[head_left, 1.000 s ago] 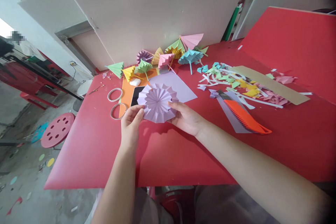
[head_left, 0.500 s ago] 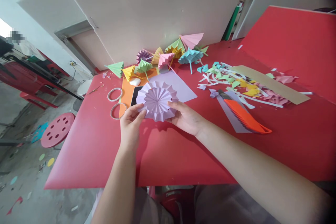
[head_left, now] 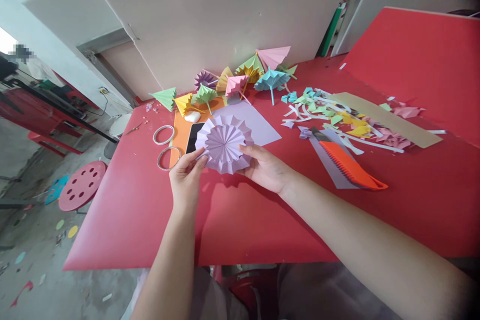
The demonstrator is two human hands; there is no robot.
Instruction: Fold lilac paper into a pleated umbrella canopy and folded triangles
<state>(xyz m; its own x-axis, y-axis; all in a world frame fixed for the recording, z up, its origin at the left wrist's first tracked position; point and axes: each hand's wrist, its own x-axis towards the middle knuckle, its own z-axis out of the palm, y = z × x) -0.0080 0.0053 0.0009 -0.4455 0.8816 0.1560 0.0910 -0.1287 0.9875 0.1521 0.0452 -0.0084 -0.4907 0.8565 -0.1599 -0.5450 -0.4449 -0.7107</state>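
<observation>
I hold a round, pleated lilac paper canopy (head_left: 224,143) above the red table (head_left: 150,220). My left hand (head_left: 185,176) pinches its lower left rim. On the right rim, my right hand (head_left: 267,168) grips with thumb on top and fingers behind. The pleats radiate from the centre toward me. Behind it lie a flat lilac sheet (head_left: 258,125), an orange sheet (head_left: 182,135) and a dark phone (head_left: 194,136), partly hidden by the canopy.
Several finished paper umbrellas (head_left: 240,80) lean by the board at the table's far edge. Two tape rings (head_left: 164,135) lie left. An orange cutter (head_left: 350,169) on a lilac strip, paper scraps (head_left: 337,117) and a cardboard strip (head_left: 386,120) lie right. A pink stool (head_left: 82,185) stands left.
The lilac canopy has lifted slightly and its pleats have closed in a little between my hands. My left hand has shifted a little to the left and up along the rim.
</observation>
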